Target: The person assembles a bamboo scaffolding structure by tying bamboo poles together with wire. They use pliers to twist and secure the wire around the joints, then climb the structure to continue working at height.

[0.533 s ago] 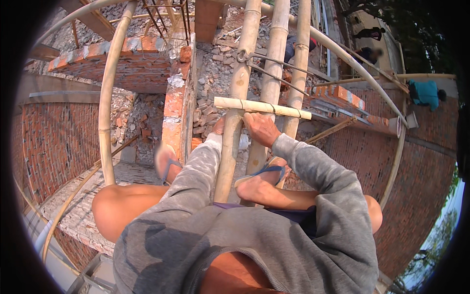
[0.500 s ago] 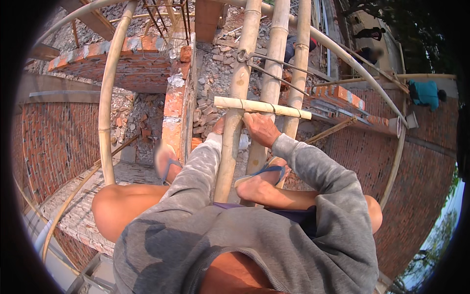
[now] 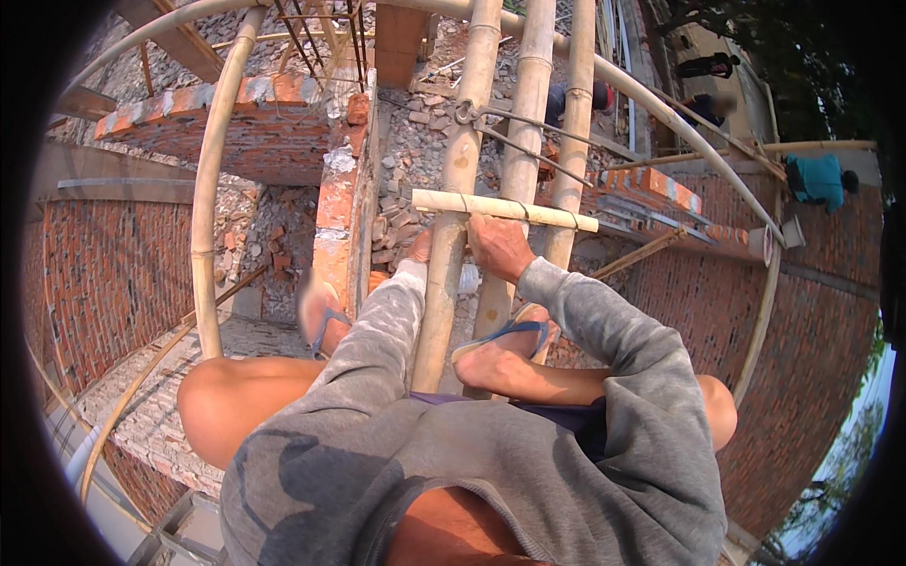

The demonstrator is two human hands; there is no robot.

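Three bamboo poles (image 3: 461,151) run side by side away from me. A short split-bamboo crosspiece (image 3: 505,208) lies across them, with dark ties around it at the poles. My right hand (image 3: 500,247) is closed just below the crosspiece, between the left and middle poles; its curled fingers hide whatever they hold. My left hand (image 3: 421,247) reaches against the left side of the left pole, which hides its fingers. Farther out, long-handled pincers (image 3: 533,140) rest across the poles, jaws toward the left and handles apart.
Beside the poles on the left stands a brick wall top (image 3: 335,198). Broken bricks (image 3: 401,203) lie below. An upright bamboo pole (image 3: 204,208) is farther left. My sandalled feet (image 3: 514,338) flank the left pole. One person in teal (image 3: 819,181) and others are at the far right.
My right hand has shifted very slightly toward the left and stays closed under the crosspiece. The left hand, crosspiece and pincers show almost no change.
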